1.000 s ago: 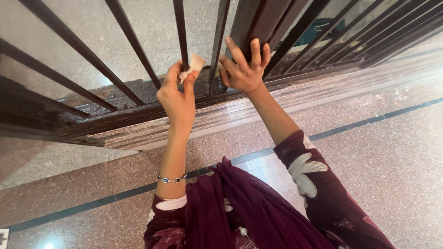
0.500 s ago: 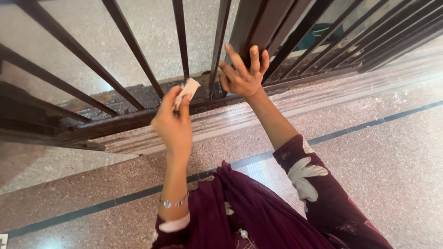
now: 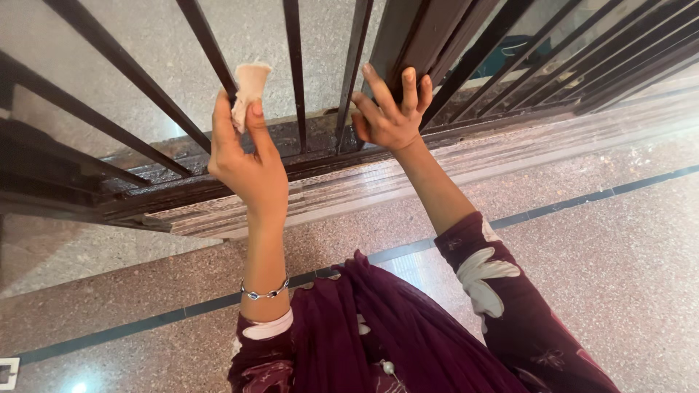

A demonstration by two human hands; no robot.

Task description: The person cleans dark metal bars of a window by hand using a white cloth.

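A small pale cloth wad (image 3: pixel 249 84) is pinched between thumb and fingers of the left hand (image 3: pixel 244 156), raised against a dark slanted metal bar (image 3: pixel 207 51) of the railing (image 3: pixel 306 156). A silver bracelet (image 3: pixel 266 292) is worn on that wrist. Further right, the wide dark post (image 3: pixel 419 40) is touched by the right hand (image 3: pixel 389 116), fingers spread and laid flat on it. Speckled stone floor (image 3: pixel 619 262) is seen below.

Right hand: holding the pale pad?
No, the right hand rests on the thick dark post; the left hand pinches the pale pad.
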